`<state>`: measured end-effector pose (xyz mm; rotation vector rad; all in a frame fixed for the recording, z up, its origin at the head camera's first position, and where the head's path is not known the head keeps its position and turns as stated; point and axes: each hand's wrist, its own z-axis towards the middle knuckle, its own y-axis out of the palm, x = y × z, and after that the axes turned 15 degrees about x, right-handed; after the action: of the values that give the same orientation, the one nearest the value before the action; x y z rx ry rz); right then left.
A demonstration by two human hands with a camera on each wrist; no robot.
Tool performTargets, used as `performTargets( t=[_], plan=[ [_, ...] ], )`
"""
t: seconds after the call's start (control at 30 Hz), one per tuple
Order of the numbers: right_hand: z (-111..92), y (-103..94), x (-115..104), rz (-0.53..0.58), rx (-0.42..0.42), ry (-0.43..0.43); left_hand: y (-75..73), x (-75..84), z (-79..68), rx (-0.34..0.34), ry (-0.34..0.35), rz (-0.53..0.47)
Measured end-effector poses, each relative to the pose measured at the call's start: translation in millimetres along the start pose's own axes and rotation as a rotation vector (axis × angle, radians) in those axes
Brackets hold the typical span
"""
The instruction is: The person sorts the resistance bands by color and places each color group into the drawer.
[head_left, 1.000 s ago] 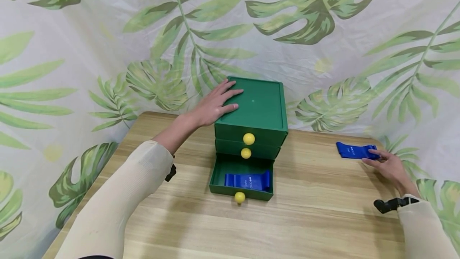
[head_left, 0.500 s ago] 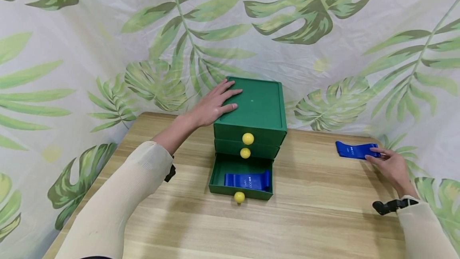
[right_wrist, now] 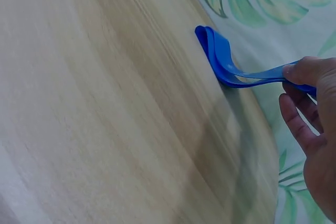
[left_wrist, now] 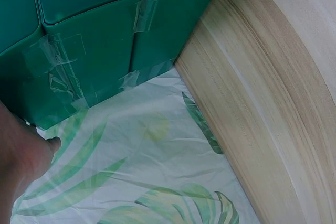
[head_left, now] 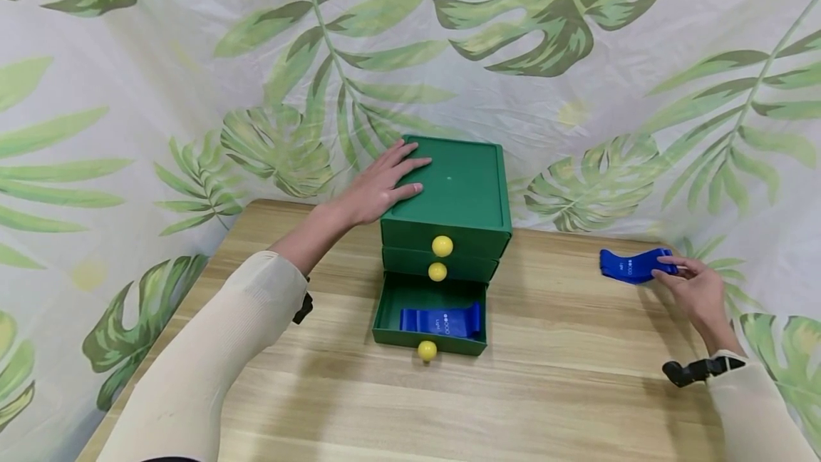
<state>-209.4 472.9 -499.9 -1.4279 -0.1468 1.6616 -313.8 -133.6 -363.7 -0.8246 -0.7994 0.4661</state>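
My left hand rests with spread, straight fingers on the top left edge of a green drawer cabinet. At the right, my right hand pinches the right end of a blue resistance band between thumb and fingers. In the right wrist view the folded band sags from the fingertips, its far end curled up close to the tabletop. The cabinet's bottom drawer is pulled out, and a second blue resistance band lies flat inside it.
Yellow ball knobs sit on the drawer fronts, the lowest knob nearest me. Clear tape joins the cabinet sections on its side. A leaf-patterned cloth hangs behind the wooden table.
My right hand has taken hold of the blue band's right end and raised it slightly, bending the band. My left hand stays on the cabinet.
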Motion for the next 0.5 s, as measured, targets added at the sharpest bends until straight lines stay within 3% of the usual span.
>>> performTargets(
  t=[0.33,0.5],
  plan=[
    [-4,-0.7,-16,0.110,0.067,-0.063,0.0,-1.6,0.0,-0.004,-0.002,0.005],
    [-7,-4.6,-28,0.113,0.074,-0.087,0.8,-0.9,0.4,-0.004,-0.004,0.004]
  ],
)
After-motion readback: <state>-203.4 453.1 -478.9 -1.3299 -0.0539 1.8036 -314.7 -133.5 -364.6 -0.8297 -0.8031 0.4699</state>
